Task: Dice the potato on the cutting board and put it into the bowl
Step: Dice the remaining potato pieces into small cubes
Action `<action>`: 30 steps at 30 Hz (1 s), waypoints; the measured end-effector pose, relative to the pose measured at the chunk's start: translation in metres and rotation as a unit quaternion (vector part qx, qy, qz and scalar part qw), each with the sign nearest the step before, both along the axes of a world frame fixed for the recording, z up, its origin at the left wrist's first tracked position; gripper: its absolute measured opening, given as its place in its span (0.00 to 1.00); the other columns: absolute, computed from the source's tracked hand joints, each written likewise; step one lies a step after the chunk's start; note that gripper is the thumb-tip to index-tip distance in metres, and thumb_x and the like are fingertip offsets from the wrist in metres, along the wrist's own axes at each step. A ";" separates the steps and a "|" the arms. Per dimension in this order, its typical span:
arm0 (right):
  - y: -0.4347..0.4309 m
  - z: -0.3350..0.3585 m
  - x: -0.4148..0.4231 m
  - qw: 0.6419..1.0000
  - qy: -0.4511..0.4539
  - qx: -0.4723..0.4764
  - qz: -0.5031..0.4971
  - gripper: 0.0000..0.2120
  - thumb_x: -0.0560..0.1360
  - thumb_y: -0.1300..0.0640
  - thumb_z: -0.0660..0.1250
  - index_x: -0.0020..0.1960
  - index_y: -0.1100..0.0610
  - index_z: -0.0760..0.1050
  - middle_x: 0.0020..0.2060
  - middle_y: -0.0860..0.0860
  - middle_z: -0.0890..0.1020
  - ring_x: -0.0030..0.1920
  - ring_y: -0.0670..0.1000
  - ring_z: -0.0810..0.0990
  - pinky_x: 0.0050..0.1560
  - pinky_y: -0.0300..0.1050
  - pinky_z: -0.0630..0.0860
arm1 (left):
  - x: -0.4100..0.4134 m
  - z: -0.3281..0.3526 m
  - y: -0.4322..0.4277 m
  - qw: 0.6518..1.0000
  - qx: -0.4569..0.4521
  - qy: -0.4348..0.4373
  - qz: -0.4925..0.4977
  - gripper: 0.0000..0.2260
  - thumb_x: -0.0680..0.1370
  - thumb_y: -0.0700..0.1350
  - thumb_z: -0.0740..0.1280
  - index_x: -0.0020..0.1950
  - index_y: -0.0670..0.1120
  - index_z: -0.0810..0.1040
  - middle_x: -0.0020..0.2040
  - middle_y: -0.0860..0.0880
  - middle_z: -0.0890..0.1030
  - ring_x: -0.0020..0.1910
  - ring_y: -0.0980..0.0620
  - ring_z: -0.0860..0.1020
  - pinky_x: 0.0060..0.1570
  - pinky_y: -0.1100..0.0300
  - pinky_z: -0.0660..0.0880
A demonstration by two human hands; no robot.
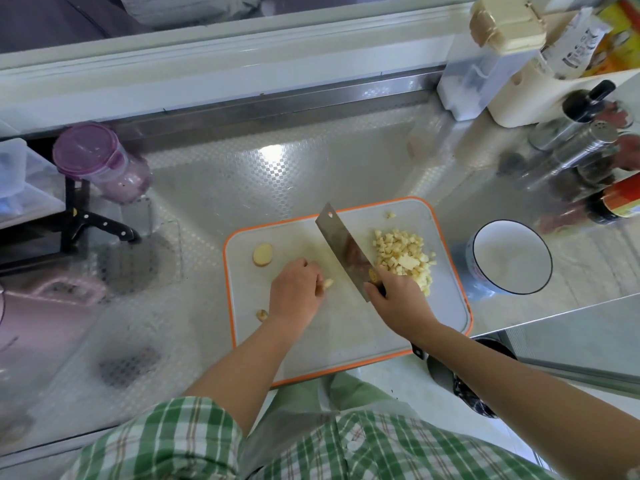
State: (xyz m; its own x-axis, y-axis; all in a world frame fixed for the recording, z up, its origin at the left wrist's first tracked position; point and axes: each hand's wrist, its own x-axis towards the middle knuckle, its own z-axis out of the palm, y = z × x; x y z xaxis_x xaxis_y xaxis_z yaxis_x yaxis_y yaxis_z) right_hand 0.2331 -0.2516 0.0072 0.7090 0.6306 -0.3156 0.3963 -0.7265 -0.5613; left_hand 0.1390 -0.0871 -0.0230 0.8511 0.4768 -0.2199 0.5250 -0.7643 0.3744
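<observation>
A white cutting board with an orange rim lies on the steel counter. My right hand grips the handle of a cleaver, whose blade stands on the board's middle. A pile of diced potato lies right of the blade. My left hand curls over a small potato piece left of the blade. A round potato slice and a small scrap lie near the board's left edge. The white bowl with a dark rim stands right of the board, with nothing in it.
A purple-lidded jar and a black-handled knife sit at the left. Bottles, shakers and containers crowd the back right. A pink item lies at the left. The counter's edge drops off at the right front.
</observation>
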 end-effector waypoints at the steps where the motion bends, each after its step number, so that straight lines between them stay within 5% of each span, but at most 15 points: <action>1: 0.000 -0.001 -0.001 1.000 -0.007 -0.003 0.003 0.11 0.79 0.56 0.61 0.39 0.59 0.68 0.24 0.51 0.69 0.26 0.51 0.68 0.28 0.47 0.63 | -0.001 -0.001 0.000 1.000 0.000 0.003 0.004 0.05 0.74 0.46 0.69 0.49 0.49 0.79 0.47 0.48 0.75 0.50 0.48 0.75 0.40 0.57 0.70; 4: 0.001 0.000 -0.001 0.998 -0.061 -0.019 0.012 0.10 0.78 0.56 0.61 0.39 0.56 0.66 0.24 0.48 0.67 0.25 0.50 0.67 0.26 0.43 0.60 | -0.005 0.001 0.002 0.998 -0.031 -0.026 0.038 0.07 0.74 0.50 0.69 0.49 0.48 0.77 0.46 0.50 0.77 0.48 0.50 0.76 0.42 0.56 0.72; 6: 0.002 0.003 -0.001 0.993 -0.110 -0.022 0.032 0.04 0.77 0.56 0.62 0.45 0.55 0.71 0.27 0.47 0.71 0.28 0.53 0.72 0.28 0.43 0.65 | -0.003 0.008 0.003 0.980 -0.135 -0.078 0.125 0.09 0.76 0.53 0.66 0.46 0.48 0.77 0.40 0.51 0.79 0.42 0.50 0.77 0.42 0.56 0.72; 9: 0.002 0.004 -0.001 0.985 -0.155 -0.014 0.079 0.10 0.76 0.56 0.64 0.57 0.54 0.75 0.37 0.50 0.80 0.35 0.56 0.79 0.32 0.46 0.73 | 0.012 0.031 0.001 0.878 -0.387 -0.113 0.259 0.22 0.76 0.63 0.59 0.42 0.46 0.78 0.32 0.47 0.82 0.30 0.50 0.76 0.31 0.57 0.69; 11: 0.002 0.004 -0.005 0.977 -0.170 -0.010 0.129 0.14 0.75 0.57 0.66 0.60 0.53 0.76 0.37 0.52 0.79 0.33 0.57 0.79 0.29 0.46 0.72 | 0.022 0.036 -0.002 0.833 -0.451 -0.110 0.301 0.23 0.77 0.60 0.60 0.41 0.41 0.79 0.32 0.42 0.82 0.27 0.47 0.75 0.24 0.61 0.66; 15: 0.002 0.007 -0.011 0.971 -0.144 0.008 0.192 0.19 0.77 0.52 0.65 0.68 0.48 0.72 0.40 0.50 0.73 0.33 0.54 0.76 0.30 0.44 0.65 | 0.019 0.033 -0.005 0.833 -0.404 -0.109 0.363 0.16 0.78 0.40 0.58 0.32 0.38 0.75 0.25 0.43 0.79 0.23 0.47 0.73 0.25 0.59 0.67; 20: 0.016 0.006 -0.011 0.976 -0.004 -0.056 0.212 0.23 0.80 0.37 0.49 0.75 0.34 0.55 0.47 0.48 0.68 0.42 0.51 0.73 0.43 0.49 0.73 | 0.002 0.035 0.003 0.850 -0.331 -0.119 0.392 0.19 0.78 0.41 0.58 0.27 0.42 0.71 0.22 0.45 0.76 0.21 0.47 0.71 0.29 0.59 0.69; 24: 0.028 0.002 -0.011 0.976 0.036 -0.081 0.201 0.27 0.78 0.33 0.44 0.76 0.36 0.52 0.51 0.49 0.70 0.53 0.56 0.75 0.51 0.50 0.71 | -0.007 0.036 0.005 0.848 -0.316 -0.115 0.410 0.18 0.79 0.42 0.58 0.29 0.41 0.72 0.23 0.45 0.76 0.19 0.49 0.71 0.25 0.62 0.67; 27: 0.033 0.009 -0.014 0.979 0.040 -0.048 0.196 0.33 0.74 0.28 0.45 0.76 0.37 0.51 0.47 0.49 0.72 0.50 0.54 0.76 0.47 0.48 0.70 | -0.011 0.038 0.005 0.855 -0.297 -0.105 0.413 0.19 0.79 0.43 0.58 0.29 0.41 0.74 0.21 0.47 0.75 0.15 0.54 0.69 0.21 0.65 0.66; 30: 0.032 0.017 -0.018 0.974 0.003 -0.057 0.220 0.36 0.75 0.31 0.56 0.78 0.42 0.49 0.40 0.48 0.75 0.41 0.51 0.75 0.39 0.46 0.67 | -0.009 0.040 0.004 0.842 -0.300 -0.117 0.434 0.17 0.79 0.43 0.58 0.33 0.38 0.76 0.21 0.48 0.76 0.16 0.55 0.71 0.19 0.68 0.66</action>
State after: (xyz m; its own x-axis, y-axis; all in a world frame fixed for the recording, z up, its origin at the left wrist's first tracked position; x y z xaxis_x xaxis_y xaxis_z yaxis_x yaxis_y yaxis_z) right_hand 0.2147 -0.2194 0.0246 0.3755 0.8337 -0.4050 0.6807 -0.5446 -0.4899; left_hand 0.1296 -0.0827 0.0172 0.2938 0.8036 -0.5175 0.6462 0.2319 0.7270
